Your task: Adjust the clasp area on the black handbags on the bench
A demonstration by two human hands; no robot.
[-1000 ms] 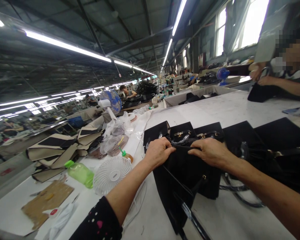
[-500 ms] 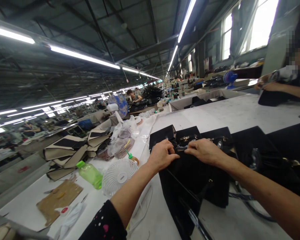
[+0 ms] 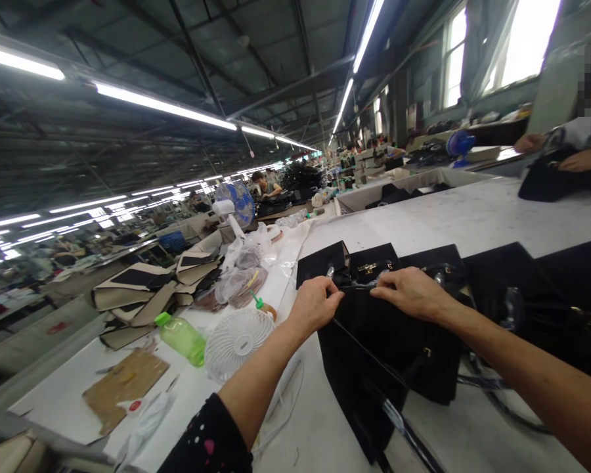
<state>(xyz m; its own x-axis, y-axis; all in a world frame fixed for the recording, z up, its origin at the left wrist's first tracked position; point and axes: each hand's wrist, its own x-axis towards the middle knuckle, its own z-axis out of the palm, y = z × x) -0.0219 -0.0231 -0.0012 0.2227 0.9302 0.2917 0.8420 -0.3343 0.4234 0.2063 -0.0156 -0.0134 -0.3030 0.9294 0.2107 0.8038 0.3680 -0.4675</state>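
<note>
A black handbag (image 3: pixel 379 355) stands on the white worktable (image 3: pixel 448 217) right before me. My left hand (image 3: pixel 314 305) pinches the bag's top edge at its left corner, fingers closed on the black material. My right hand (image 3: pixel 412 293) lies curled over the same top edge a little to the right, gripping it. Just behind the hands stand more black bags with gold clasps (image 3: pixel 369 267). The bag's strap (image 3: pixel 404 427) trails toward me.
A small white fan (image 3: pixel 237 343), a green bottle (image 3: pixel 181 338), brown card (image 3: pixel 125 381) and plastic-wrapped parts (image 3: pixel 236 282) lie to the left. More black bags (image 3: pixel 532 295) fill the right side. Another person's hands (image 3: pixel 566 154) work on a black item at the far right.
Both hands have stayed on the bag's top edge, shifting slightly along it. The view has swung a little, so everything sits slightly further right.
</note>
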